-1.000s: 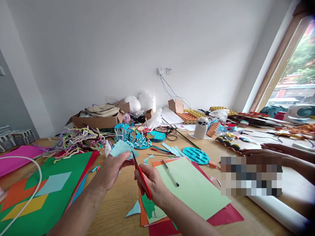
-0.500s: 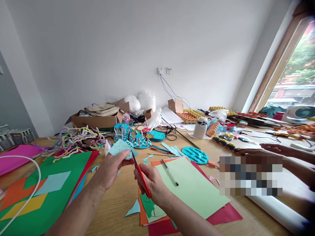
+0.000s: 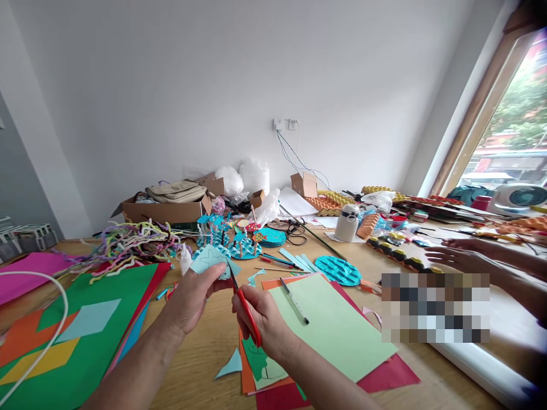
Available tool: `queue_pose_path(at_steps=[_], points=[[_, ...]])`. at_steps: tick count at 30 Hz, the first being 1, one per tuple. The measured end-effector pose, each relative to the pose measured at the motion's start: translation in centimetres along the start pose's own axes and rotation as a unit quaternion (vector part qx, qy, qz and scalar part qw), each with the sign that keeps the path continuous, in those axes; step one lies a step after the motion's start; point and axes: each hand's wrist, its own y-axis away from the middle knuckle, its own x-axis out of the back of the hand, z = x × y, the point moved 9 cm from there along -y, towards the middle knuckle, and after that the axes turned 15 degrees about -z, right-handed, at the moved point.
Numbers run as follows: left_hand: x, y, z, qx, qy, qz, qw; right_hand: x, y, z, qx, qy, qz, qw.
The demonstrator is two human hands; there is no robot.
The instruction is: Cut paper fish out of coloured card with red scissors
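While the left hand (image 3: 193, 299) pinches blue paper (image 3: 206, 257) under its thumb, the drawn outline showing beyond, the right hand (image 3: 268, 320) grips red scissors (image 3: 249, 320), blades meeting the paper's right side.

Wood surface (image 3: 199, 359): paper stack (image 3: 337, 336); left of stack, blue scrap (image 3: 231, 364), then green pile (image 3: 98, 341); beyond stack, blue disc (image 3: 337, 270), blue strips (image 3: 292, 258).

Back of the counter (image 3: 200, 347) is pretty packed tbh: cardboard box (image 3: 160, 213) with a beige bag (image 3: 175, 192) on top, a wild tangle of pipe cleaners (image 3: 137, 242) in front, puffy white bags (image 3: 255, 175) near the wall (image 3: 205, 85), white jar (image 3: 346, 226), plus a whitish fan (image 3: 520, 197) over by the window (image 3: 513, 125).
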Motion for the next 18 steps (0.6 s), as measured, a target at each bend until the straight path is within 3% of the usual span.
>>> queue_pose_path(at_steps=[9,18], points=[[-0.06,0.16,0.03,0.0,0.022,0.02,1.0,0.18,0.02,-0.01,0.021,0.035,-0.001,0.999],[0.51,0.25,0.3,-0.01,0.006,0.054,0.998,-0.14,-0.1,0.17,0.026,-0.001,-0.013,1.0]])
